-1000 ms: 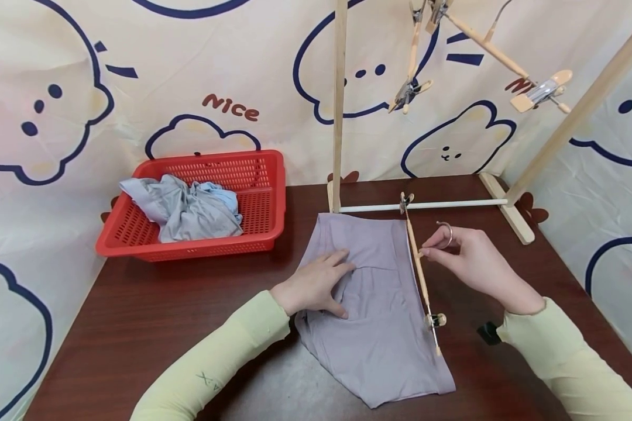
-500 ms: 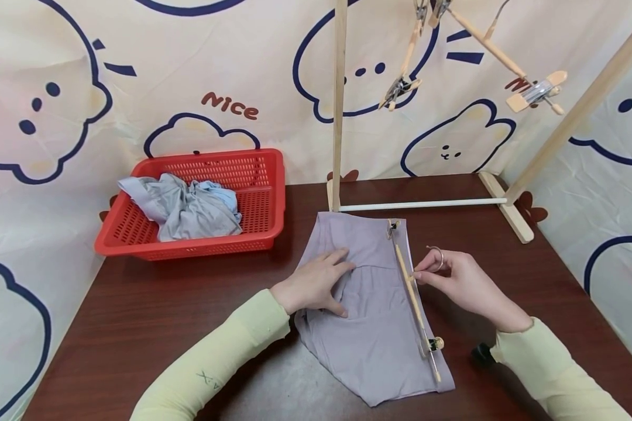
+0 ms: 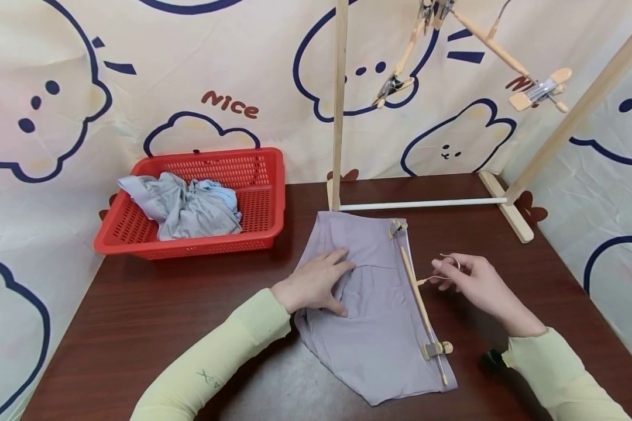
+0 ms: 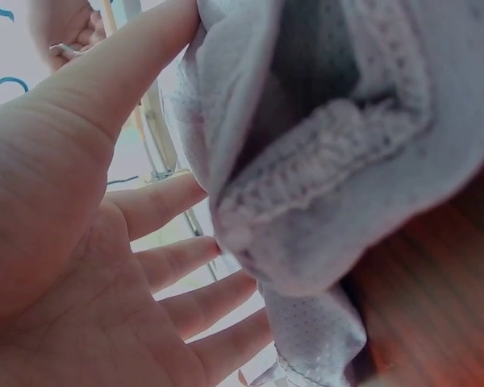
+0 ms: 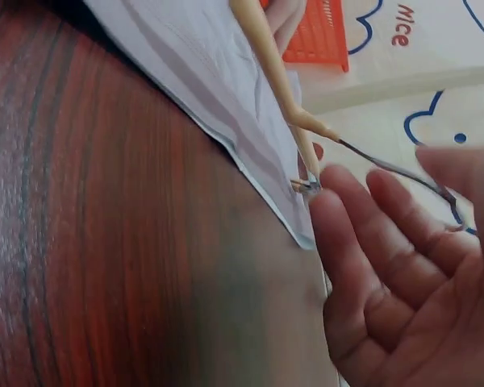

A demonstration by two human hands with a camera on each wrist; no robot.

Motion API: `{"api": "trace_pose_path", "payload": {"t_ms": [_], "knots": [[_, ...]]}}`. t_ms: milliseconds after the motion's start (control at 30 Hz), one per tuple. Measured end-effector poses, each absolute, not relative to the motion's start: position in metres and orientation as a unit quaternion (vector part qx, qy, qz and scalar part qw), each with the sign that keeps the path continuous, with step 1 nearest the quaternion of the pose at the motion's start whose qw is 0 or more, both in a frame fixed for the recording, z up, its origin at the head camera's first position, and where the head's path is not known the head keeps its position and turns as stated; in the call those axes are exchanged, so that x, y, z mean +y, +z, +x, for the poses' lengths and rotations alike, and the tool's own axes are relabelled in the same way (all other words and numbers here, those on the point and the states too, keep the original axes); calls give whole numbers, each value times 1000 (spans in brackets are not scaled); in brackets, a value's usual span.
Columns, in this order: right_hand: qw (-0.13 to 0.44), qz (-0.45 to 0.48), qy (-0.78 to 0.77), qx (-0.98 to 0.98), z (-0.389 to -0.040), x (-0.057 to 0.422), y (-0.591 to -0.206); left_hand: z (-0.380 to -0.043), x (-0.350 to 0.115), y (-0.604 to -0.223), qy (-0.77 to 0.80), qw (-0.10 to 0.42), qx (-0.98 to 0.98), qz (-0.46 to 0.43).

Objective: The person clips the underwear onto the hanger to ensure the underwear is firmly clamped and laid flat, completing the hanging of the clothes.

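Observation:
A lavender pair of high-waisted briefs (image 3: 368, 351) lies spread on the table. My left hand (image 3: 313, 283) rests on it with fingers spread; the left wrist view shows a fold of fabric (image 4: 306, 185) beside the thumb and fingertips. Along the waistband lies a small wooden clip hanger (image 3: 417, 298), one clip (image 3: 398, 228) near the far corner and the other clip (image 3: 437, 349) near the front corner. My right hand (image 3: 469, 286) is just right of the waistband, with thumb and curled fingers loosely round the hanger's metal hook (image 5: 395, 171).
A red plastic basket (image 3: 189, 248) with grey and light-blue clothes (image 3: 189, 204) stands at the back left. Behind the briefs rises a wooden rack with a white bottom bar (image 3: 421, 204). More clip hangers (image 3: 490, 41) hang above it. A patterned cloth (image 3: 295, 134) backs the table.
The hanger has come toward the front from beyond the waistband's edge onto the briefs. My right hand has slid from its neck to its hook. The left hand has stayed still.

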State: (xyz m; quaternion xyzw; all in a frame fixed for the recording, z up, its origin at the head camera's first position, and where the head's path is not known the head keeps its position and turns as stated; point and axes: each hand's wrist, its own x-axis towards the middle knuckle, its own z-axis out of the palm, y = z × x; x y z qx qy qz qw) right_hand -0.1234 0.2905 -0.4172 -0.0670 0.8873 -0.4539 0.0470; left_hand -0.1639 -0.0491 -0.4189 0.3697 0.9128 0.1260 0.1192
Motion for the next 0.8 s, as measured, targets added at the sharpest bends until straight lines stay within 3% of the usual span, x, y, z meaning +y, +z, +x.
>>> {"api": "trace_pose_path", "payload": {"t_ms": [333,800], "knots": [[29,-19,-340,940,-125,316,-422,-164,-49,-418,123,119,912,373],[23,-30,-267,963,-135,337,-434,-155,-47,-414,90,107,922,361]]}}
